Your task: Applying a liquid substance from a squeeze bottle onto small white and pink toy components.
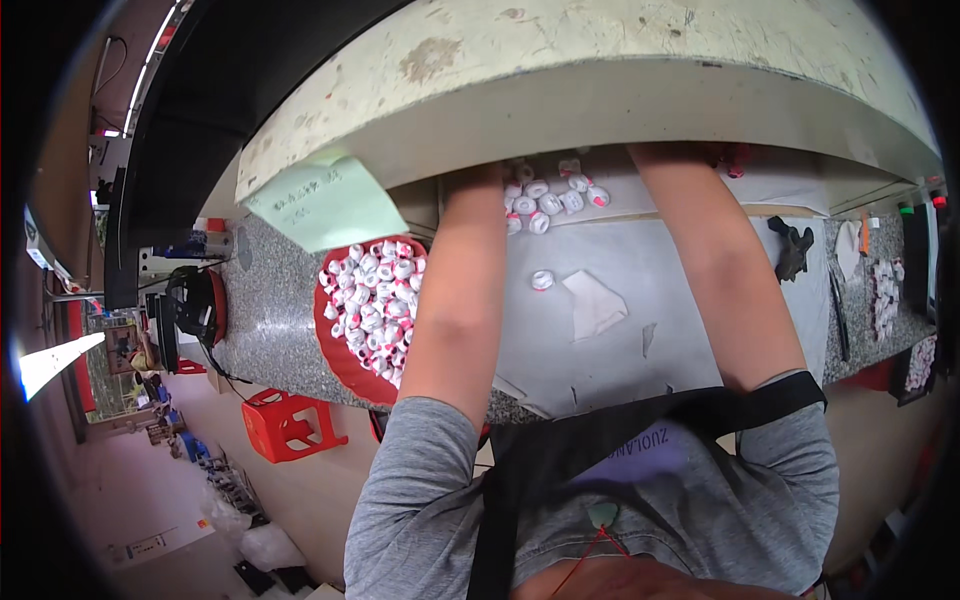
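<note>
Head: white pieces [550, 203]; green note [325, 205], perhaps handwritten.

I count one small white-and-pink piece [541, 281] by itself on the grey mat [535, 350], and about a dozen more around the mat's far edge, a few partly hidden. One red basin [338, 362], by the near edge of the bench [285, 300], holds dozens more, too overlapped to number. Also on the mat are one pale scrap [597, 306], one smaller dark scrap [648, 340], and near its right edge one crumpled black thing [793, 248]. Two forearms [462, 260] reach under one shelf [600, 95]; one green sheet [328, 205] hangs at its left corner.
</note>
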Motion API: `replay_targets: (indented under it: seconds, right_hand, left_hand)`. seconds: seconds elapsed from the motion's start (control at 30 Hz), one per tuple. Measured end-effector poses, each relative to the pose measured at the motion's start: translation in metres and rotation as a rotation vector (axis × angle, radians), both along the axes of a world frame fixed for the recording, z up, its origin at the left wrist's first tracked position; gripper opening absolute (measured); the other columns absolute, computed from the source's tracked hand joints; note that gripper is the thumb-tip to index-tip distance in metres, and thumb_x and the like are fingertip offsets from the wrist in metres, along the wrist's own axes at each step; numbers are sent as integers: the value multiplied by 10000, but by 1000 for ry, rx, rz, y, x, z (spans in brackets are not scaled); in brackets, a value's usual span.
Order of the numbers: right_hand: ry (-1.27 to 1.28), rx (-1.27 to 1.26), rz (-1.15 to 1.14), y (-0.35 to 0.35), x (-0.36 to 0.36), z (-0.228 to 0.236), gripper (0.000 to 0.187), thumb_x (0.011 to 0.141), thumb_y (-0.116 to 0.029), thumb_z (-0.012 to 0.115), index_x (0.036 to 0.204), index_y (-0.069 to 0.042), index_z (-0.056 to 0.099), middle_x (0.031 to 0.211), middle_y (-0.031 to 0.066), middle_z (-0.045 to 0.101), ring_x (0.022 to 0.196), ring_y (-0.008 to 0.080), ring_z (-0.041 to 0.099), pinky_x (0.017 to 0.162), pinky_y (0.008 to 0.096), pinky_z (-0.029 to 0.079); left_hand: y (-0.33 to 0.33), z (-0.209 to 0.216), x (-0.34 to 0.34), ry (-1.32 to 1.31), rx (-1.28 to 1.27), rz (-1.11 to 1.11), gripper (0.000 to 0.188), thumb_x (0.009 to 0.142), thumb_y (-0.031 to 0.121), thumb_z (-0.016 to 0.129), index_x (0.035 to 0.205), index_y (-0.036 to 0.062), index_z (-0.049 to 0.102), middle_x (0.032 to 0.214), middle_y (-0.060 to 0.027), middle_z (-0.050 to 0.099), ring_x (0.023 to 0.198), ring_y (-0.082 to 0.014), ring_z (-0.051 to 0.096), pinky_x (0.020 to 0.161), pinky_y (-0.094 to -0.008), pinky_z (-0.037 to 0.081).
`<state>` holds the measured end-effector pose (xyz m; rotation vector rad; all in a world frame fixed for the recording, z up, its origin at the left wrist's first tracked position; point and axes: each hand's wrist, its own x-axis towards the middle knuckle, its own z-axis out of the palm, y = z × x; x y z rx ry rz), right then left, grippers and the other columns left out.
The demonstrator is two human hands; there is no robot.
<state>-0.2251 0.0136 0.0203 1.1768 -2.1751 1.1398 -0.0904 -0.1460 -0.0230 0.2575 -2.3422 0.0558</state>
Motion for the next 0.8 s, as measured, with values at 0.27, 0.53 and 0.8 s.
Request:
replay_targets:
  seconds: [0.27,0.53,0.8]
  right_hand:
    - [-114,125,92,12,75,-10,246,663,-187,532,850,-27,530,761,109,561,704,223,519,645,335,403]
    - [-59,98,-23,3,64,-58,376,732,-295,492,992,-24,478,995,184,485,954,292,432,807,370,330]
    - [-123,255,73,56,71,-51,498,721,-313,484,1121,-43,359,1106,186,405,1030,306,386,844,361,319]
  left_hand:
    - [-11,-22,26,-50,152,38,286,728,240,431,922,59,539,887,-144,545,828,-312,505,746,-385,385]
    - [21,-32,7,-116,131,112,313,771,241,402,975,28,506,971,-166,508,898,-295,475,787,-373,360]
    - [-13,-7,2,497,24,-167,351,704,286,505,954,40,505,905,-140,517,842,-286,488,749,-369,379]
